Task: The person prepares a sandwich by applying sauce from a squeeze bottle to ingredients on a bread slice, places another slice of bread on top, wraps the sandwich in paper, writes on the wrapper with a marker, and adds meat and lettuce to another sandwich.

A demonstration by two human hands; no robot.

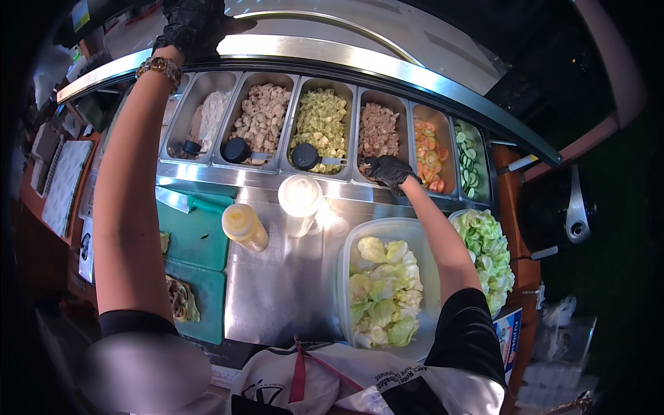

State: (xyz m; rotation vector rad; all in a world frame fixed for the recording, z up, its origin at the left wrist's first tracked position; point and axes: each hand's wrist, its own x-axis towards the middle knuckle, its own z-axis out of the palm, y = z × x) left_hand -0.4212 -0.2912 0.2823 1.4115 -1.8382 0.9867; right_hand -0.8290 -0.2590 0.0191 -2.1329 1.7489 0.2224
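Note:
My right hand, in a black glove, reaches into the front of a steel pan of brown shredded filling; its fingertips are down at the filling, and whether they grip any cannot be told. My gloved left hand is raised beyond the steel rim at the top left, with a finger stretched to the right. Pans of pale diced filling and green chunky filling hold black-cupped scoops. To the right stand pans of sliced tomatoes and sliced cucumbers.
Two squeeze bottles, one yellow and one white, stand on the steel counter. A knife lies on a green cutting board; a filled sandwich piece rests lower down. Lettuce fills a plastic tub and a heap at right.

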